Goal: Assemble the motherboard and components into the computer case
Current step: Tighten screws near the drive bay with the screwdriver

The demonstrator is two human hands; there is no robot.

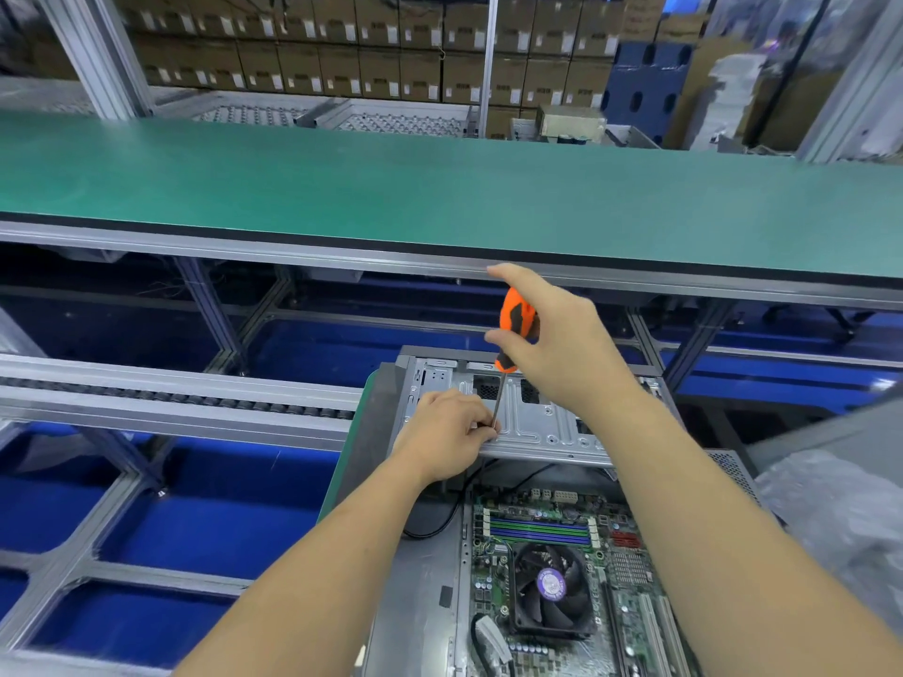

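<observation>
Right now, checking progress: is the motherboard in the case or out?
In. The motherboard lies flat inside the open computer case, fan facing up.

counts: two hands in view, left hand [447,434] and right hand [562,344]. one screwdriver [513,329], orange and black handle. one computer case [537,422], open. one motherboard [630,569] inside it, carrying one cooling fan [549,586]. one black cable [440,525] looped beside the board. one green conveyor belt [440,197] ran across the view. cardboard boxes [342,66] were stacked behind, too many to count exactly.
</observation>
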